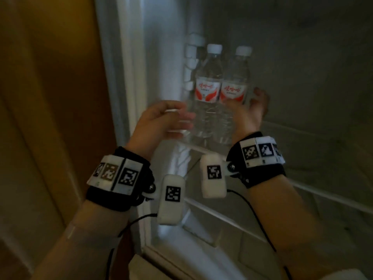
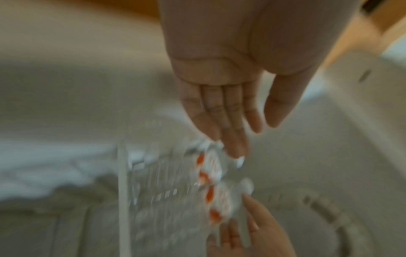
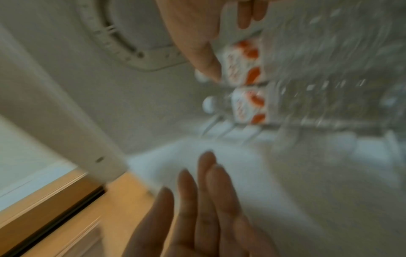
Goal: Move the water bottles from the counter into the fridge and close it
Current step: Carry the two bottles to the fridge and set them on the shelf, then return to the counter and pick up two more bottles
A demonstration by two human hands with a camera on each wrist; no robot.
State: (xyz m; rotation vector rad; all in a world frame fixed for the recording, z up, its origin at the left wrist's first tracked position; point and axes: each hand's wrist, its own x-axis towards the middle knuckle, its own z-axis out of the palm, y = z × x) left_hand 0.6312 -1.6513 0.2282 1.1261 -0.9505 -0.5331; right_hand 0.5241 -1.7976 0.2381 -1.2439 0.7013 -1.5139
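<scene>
Two clear water bottles with white caps and red-and-white labels stand upright side by side on a fridge shelf (image 1: 323,158): the left bottle (image 1: 207,77) (image 2: 211,167) (image 3: 250,106) and the right bottle (image 1: 236,77) (image 2: 222,203) (image 3: 241,60). My left hand (image 1: 161,122) (image 2: 230,113) (image 3: 197,200) is beside the left bottle, fingers straight, holding nothing. My right hand (image 1: 248,114) (image 2: 259,231) (image 3: 193,38) is loosely spread around the right bottle's lower half, thumb in front, without gripping it. Both wrist views are blurred.
The fridge's white left frame (image 1: 121,77) stands just left of the bottles, with a wooden cabinet panel (image 1: 50,98) beyond it. A lower shelf (image 1: 222,215) lies under my wrists. A round vent (image 3: 131,48) sits on the fridge's inner wall.
</scene>
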